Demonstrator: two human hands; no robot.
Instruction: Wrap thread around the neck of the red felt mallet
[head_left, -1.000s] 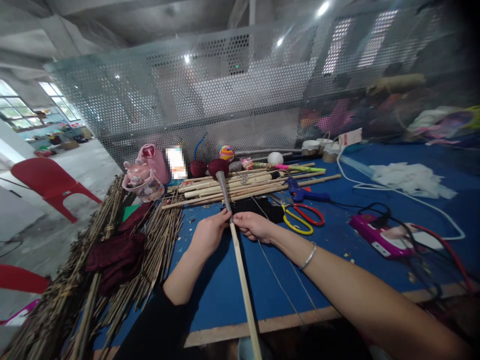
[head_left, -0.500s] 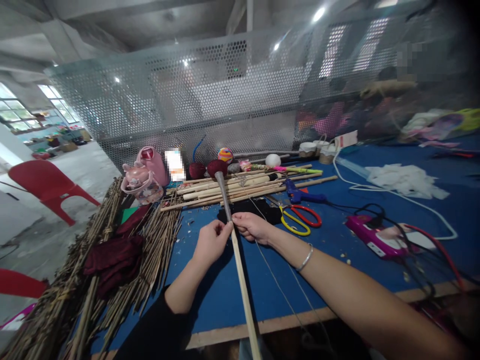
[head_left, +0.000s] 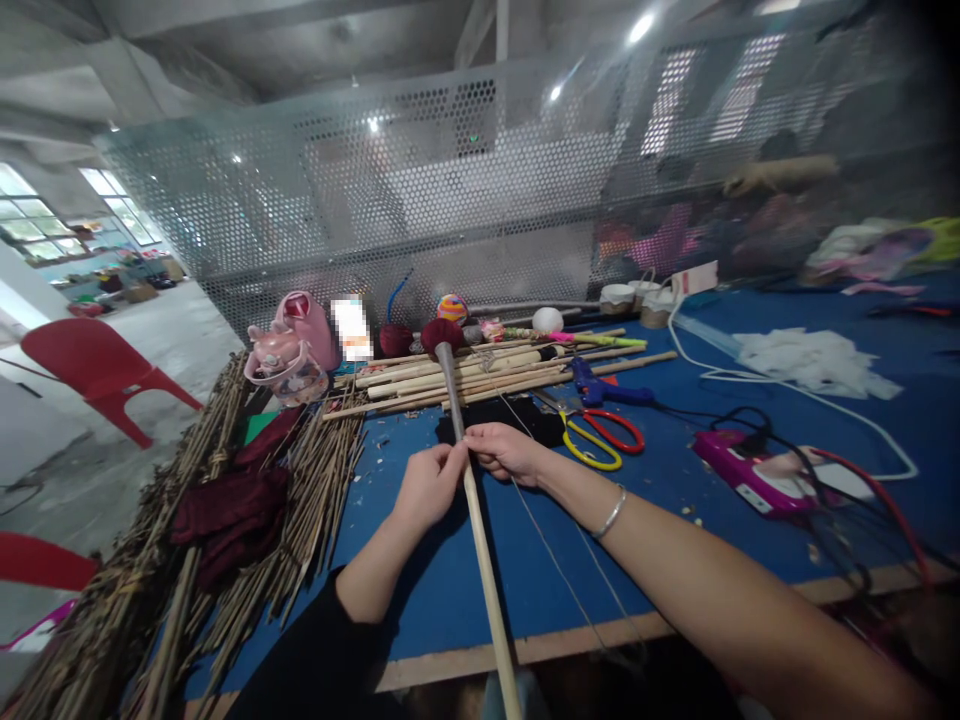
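Observation:
A pale wooden stick (head_left: 486, 590) slants up from the table's front edge to a dark red, yarn-like ball (head_left: 441, 335) at its far end. Below the ball, the neck carries a grey wrapping (head_left: 453, 392). My left hand (head_left: 429, 485) is closed on the stick where the wrapping ends, thumb on top. On the other side my right hand (head_left: 508, 455) pinches at the same spot, fingertips together. From beneath the right hand a thin grey thread (head_left: 551, 555) trails down over the table's front edge. What lies between the right fingertips is mostly hidden.
Yellow-and-red-handled scissors (head_left: 600, 440) and a blue glue gun (head_left: 607, 385) lie right of my hands. Behind are wooden sticks (head_left: 420, 385); twig bundles (head_left: 300, 520) and maroon cloth (head_left: 232, 515) lie left. A purple power strip (head_left: 739, 475) with cables sits right.
Very little differs. Both hands stay at the end of the grey wrapping; the stick appears slightly turned, and the view has shifted a touch.

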